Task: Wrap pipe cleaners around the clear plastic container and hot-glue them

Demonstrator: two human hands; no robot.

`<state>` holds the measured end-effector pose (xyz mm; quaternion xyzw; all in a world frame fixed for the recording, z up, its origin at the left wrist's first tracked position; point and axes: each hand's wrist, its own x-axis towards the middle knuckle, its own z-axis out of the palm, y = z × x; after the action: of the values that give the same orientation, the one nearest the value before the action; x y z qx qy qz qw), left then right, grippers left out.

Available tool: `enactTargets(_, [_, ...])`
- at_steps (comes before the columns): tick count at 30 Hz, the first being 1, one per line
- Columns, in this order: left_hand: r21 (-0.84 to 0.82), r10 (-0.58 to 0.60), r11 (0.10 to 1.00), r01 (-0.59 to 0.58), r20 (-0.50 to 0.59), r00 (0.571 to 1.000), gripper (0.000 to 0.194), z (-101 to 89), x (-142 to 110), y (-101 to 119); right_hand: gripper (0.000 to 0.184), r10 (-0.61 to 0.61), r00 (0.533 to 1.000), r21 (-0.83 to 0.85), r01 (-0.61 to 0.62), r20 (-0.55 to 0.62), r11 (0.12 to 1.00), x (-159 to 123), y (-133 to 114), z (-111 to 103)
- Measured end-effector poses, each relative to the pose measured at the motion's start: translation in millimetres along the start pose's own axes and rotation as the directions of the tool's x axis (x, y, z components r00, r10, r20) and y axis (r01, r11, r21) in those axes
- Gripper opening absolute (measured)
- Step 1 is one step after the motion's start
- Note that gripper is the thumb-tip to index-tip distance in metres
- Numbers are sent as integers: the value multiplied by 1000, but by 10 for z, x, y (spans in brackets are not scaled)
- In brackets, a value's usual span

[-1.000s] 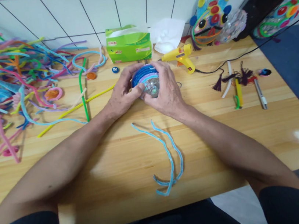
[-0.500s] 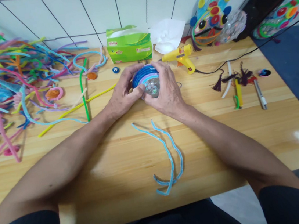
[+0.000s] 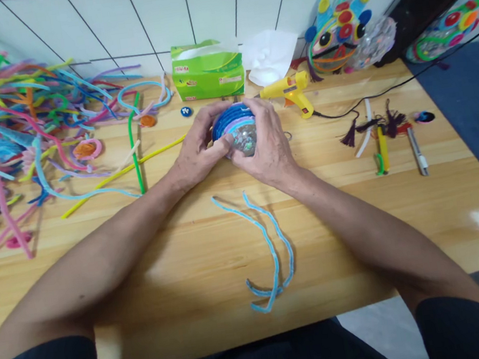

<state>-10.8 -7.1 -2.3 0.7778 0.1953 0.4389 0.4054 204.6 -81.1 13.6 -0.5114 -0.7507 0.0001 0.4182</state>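
Both hands cup a round clear ball (image 3: 238,131) wrapped in blue and purple pipe cleaners, held just above the wooden table (image 3: 188,258). My left hand (image 3: 196,150) grips its left side with the thumb pressed on the front. My right hand (image 3: 266,141) wraps over the right side, fingers curled round the top. Light blue pipe cleaners (image 3: 267,247) lie loose on the table nearer to me.
A heap of coloured pipe cleaners (image 3: 9,128) covers the left. At the back stand a green tissue box (image 3: 207,70), a yellow glue gun (image 3: 289,90) with a black cable, and finished craft fish (image 3: 343,31). Tassels, pens and small tools (image 3: 385,135) lie at right.
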Motion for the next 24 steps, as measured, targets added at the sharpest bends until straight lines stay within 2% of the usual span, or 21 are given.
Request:
enactTargets(4, [12,14,1000,-14,-3,1000,82,6,5,-11,94,-27,1000,2,27,-17,1000,-7,-12,-17])
enactTargets(8, [-58,-52,997,50,-31,998,85,18,11,11,92,53,998,-14,-52,41,999,-8,-34,-52])
enactTargets(11, [-80,-75,994,72,-35,997,86,21,7,43,92,26,999,4,-26,21,1000,-20,-13,-46])
enactTargets(19, [-38,-4,999,3,-35,999,74,24,-24,126,93,-77,995,-7,77,-65,997,-76,-1,-17])
enactTargets(24, [-7,70,998,-70,-11,998,68,21,-36,143,93,-123,989,-39,120,-79,992,-86,-33,-61])
